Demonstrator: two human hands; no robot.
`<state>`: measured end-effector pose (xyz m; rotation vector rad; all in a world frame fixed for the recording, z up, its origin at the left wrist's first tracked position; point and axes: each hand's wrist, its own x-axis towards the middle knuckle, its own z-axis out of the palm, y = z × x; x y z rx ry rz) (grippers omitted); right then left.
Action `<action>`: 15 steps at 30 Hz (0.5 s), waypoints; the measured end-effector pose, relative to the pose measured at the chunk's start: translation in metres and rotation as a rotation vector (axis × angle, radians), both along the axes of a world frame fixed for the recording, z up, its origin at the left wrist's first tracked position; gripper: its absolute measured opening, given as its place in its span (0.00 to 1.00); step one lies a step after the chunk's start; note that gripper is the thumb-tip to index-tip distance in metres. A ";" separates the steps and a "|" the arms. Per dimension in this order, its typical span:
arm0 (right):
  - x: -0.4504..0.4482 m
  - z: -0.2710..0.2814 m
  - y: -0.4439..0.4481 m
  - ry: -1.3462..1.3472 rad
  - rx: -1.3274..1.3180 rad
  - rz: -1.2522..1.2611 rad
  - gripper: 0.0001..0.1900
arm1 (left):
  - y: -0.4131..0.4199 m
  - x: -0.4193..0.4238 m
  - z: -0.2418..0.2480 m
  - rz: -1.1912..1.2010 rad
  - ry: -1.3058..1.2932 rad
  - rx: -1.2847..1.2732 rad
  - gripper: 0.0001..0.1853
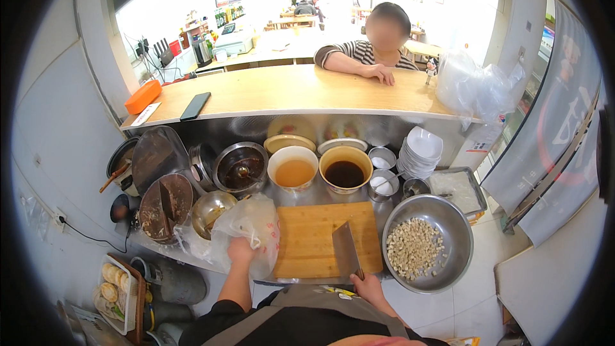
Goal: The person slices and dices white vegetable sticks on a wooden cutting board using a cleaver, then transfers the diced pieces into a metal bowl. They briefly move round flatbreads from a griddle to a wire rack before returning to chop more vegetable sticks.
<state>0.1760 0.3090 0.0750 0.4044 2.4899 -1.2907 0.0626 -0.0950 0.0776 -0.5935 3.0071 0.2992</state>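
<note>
My right hand (367,284) is closed round the wooden handle of a cleaver (346,249), whose broad blade lies over the right part of a wooden cutting board (307,230). To the board's left, my left hand (241,250) is at a translucent plastic bag (259,228) with red print; the bag hides some of the fingers, which seem to grip or reach into it. A large steel bowl (456,250) right of the board holds small pale cubes (414,247). Behind the board stand a bowl of light brown liquid (294,173) and one of dark liquid (344,174).
A person (387,33) in a striped top leans on the wooden counter (278,91) beyond. Steel pots (240,168) and a divided pot (166,209) crowd the left. Stacked white dishes (423,151) and a metal tray (459,190) stand at the right.
</note>
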 end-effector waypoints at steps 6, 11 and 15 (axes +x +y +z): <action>-0.001 0.000 0.000 0.024 -0.017 0.009 0.22 | -0.026 -0.018 -0.023 0.038 -0.004 0.131 0.26; 0.003 0.012 -0.001 -0.020 -0.103 -0.044 0.21 | -0.034 -0.035 -0.011 0.120 0.227 0.576 0.19; 0.004 0.017 -0.003 0.005 -0.136 -0.049 0.21 | -0.038 -0.049 0.050 0.187 0.294 0.827 0.18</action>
